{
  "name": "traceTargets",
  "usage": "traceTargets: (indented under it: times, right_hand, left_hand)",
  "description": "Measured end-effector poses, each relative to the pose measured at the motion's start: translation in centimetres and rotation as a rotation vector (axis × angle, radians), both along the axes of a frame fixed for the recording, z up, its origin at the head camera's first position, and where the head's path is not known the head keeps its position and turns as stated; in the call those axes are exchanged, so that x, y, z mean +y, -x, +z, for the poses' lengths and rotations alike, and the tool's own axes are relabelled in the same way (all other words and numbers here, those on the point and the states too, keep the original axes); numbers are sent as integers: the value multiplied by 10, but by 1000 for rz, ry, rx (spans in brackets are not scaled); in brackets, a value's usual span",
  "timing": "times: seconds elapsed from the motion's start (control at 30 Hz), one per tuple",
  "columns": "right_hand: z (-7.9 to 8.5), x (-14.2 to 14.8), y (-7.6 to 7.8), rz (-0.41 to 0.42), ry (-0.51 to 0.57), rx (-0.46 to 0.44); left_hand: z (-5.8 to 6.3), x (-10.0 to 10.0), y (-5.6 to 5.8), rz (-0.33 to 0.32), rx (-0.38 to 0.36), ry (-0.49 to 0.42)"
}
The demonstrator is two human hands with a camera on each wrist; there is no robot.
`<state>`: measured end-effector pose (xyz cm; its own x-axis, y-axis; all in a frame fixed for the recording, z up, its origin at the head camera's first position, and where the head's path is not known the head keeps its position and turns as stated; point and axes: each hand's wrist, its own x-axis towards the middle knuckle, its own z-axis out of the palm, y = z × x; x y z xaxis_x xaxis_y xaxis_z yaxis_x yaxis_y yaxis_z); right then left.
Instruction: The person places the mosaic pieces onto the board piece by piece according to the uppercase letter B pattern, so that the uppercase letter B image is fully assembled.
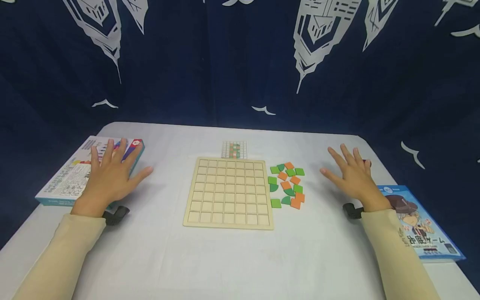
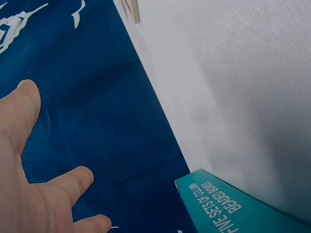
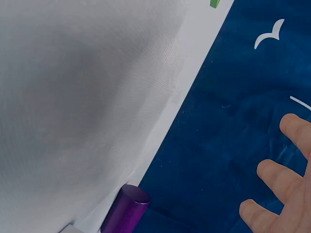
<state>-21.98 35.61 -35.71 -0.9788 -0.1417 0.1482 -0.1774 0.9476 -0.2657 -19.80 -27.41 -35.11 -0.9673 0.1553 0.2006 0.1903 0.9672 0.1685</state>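
My left hand (image 1: 112, 177), fingers spread wide, hovers over a white and teal box (image 1: 61, 183) on the left; whether it touches the box cannot be told. On the other side my right hand (image 1: 354, 177) is held with fingers spread and grips nothing. Between the hands lies a wooden grid board (image 1: 228, 193) with bare square cells. Right beside it are scattered small tiles: orange squares (image 1: 286, 185), light green squares (image 1: 276, 203) and dark green rounded pieces (image 1: 289, 192). A small gridded pattern card (image 1: 234, 150) lies behind the board.
A blue illustrated box (image 1: 431, 229) sits at the right edge, partly under the right forearm. A purple cylinder (image 3: 125, 211) shows in the right wrist view. The white table (image 1: 232, 262) ends at a dark blue curtain (image 1: 225, 62) behind.
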Motion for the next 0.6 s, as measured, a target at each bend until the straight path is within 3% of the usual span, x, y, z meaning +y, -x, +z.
traceTargets:
  times: [0.37,0.6]
  right_hand:
    - [1,-2,1,32,34,-16]
    - [9,-2,2,64,70,-28]
  left_hand:
    - [2,0,3,1,-36,12]
    - [3,0,3,-26,-14,-28]
